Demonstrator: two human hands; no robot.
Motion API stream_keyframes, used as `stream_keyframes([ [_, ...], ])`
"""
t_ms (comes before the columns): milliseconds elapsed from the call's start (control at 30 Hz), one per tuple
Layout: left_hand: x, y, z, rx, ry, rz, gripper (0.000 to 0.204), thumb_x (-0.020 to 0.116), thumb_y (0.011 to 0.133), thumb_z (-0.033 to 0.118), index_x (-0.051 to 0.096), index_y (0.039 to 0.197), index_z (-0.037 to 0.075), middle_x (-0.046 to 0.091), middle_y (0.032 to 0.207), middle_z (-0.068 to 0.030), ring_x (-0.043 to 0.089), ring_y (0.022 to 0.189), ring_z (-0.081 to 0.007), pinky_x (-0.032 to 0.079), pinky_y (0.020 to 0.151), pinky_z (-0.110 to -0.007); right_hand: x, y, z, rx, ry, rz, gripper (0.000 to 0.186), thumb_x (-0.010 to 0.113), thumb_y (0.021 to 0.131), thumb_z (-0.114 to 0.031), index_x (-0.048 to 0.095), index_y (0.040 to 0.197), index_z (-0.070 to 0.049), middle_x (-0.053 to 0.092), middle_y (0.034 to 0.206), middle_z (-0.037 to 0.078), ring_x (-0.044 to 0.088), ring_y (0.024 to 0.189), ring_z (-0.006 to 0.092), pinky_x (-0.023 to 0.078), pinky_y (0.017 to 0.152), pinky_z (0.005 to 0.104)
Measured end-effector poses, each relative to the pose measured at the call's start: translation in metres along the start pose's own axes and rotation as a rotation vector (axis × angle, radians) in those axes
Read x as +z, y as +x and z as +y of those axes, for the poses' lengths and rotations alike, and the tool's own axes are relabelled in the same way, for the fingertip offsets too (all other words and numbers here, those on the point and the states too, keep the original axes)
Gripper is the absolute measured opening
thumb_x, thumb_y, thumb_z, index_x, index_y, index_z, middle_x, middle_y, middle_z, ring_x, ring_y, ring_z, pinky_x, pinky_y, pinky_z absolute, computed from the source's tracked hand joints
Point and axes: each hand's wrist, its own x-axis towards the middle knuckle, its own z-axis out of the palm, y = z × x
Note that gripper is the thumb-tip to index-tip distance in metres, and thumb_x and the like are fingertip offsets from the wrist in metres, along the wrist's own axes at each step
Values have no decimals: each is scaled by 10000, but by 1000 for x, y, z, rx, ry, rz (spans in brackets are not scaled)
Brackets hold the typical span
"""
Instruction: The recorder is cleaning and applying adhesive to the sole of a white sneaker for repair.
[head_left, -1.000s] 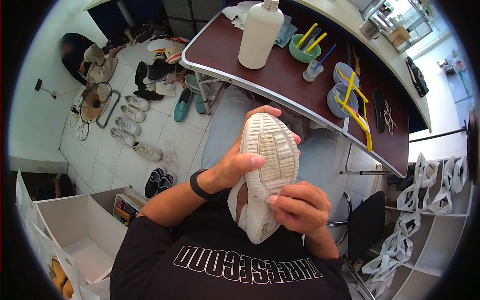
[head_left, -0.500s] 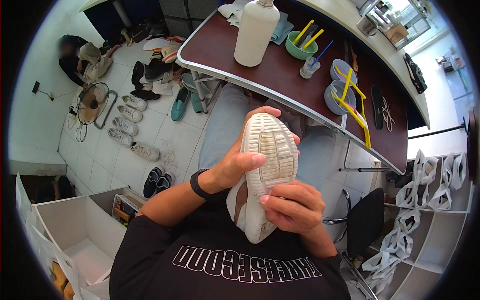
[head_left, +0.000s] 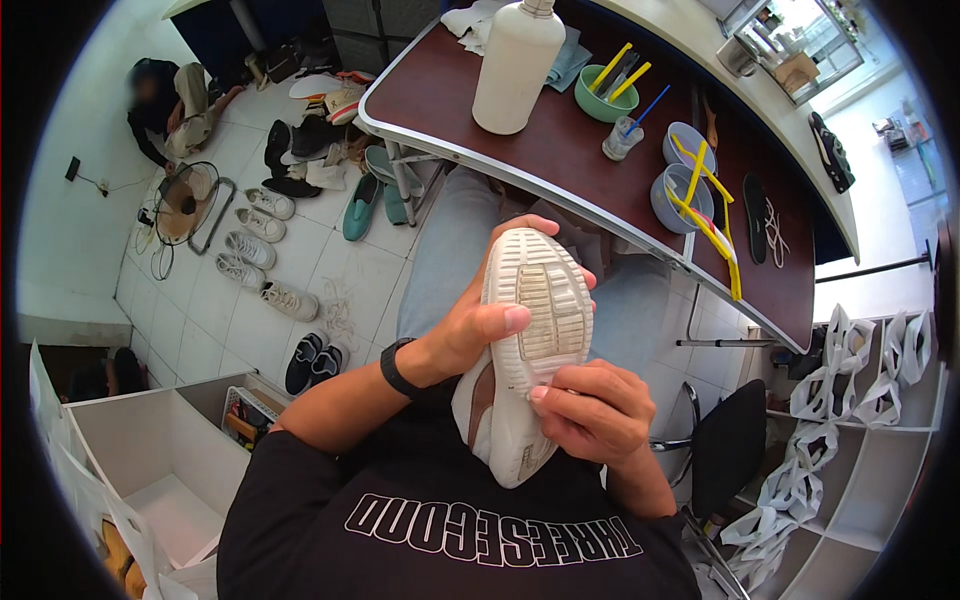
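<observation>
I hold a sneaker [head_left: 535, 290] upright in front of my chest, its pale ribbed sole facing me and a brown panel on its side. My left hand [head_left: 470, 330] grips the forefoot from the left, thumb pressed on the sole and fingertips curled round behind. My right hand [head_left: 595, 410] is closed against the lower right of the sole, with curled fingers and a fingertip on the tread. Whether anything small is between those fingertips, I cannot make out. Beyond the shoe is the dark red folding table [head_left: 430, 100], over my knees.
On the table stand a white bottle [head_left: 515, 75], green bowl [head_left: 600, 105], small jar [head_left: 620, 145] and bowls [head_left: 670, 210] with yellow strips. Several shoes [head_left: 265, 250] line the floor. A person [head_left: 155, 110] sits at upper left. Shelves flank me, one holding bagged items [head_left: 830, 380]; a black chair [head_left: 720, 450] is right.
My right fingertips have shifted slightly left and then back rightward along the sole. My left hand keeps the same grip. The person at upper left has moved a little.
</observation>
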Motion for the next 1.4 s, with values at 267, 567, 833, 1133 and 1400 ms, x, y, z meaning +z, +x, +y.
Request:
stream_keyframes([
  [267,3,-2,3,7,4,-5,976,735,758,433,171,1496,132,538,1281,-234,610,1162,-333,525,989,-495,-1,-1,0,64,71,4,350,787,593,54,742,921,-58,656,870,46,626,608,189,517,521,301],
  [567,3,-1,0,-9,-18,19,974,737,757,429,173,1494,132,544,1273,-232,611,1164,-334,527,986,-495,2,6,-1,-9,27,9,360,788,590,56,735,932,-45,653,865,54,629,617,193,517,523,300],
  [833,0,-2,-1,-3,-16,11,954,724,765,423,177,1491,136,543,1275,-235,611,1164,-340,525,990,-498,5,12,-2,-20,26,-13,292,790,627,47,751,896,-59,670,821,59,624,588,174,499,505,282],
  [1133,-1,-2,-3,-17,-37,6,951,720,768,427,174,1490,138,542,1274,-235,607,1168,-341,523,992,-498,6,12,-1,-13,60,-22,339,779,609,59,725,927,-43,659,881,59,625,607,181,506,518,294],
  [1400,2,-1,-3,-37,-34,21,978,726,742,445,174,1490,139,533,1278,-241,604,1171,-348,522,994,-500,5,10,-1,4,59,2,320,779,622,60,735,921,-47,661,863,53,628,607,183,498,508,295],
])
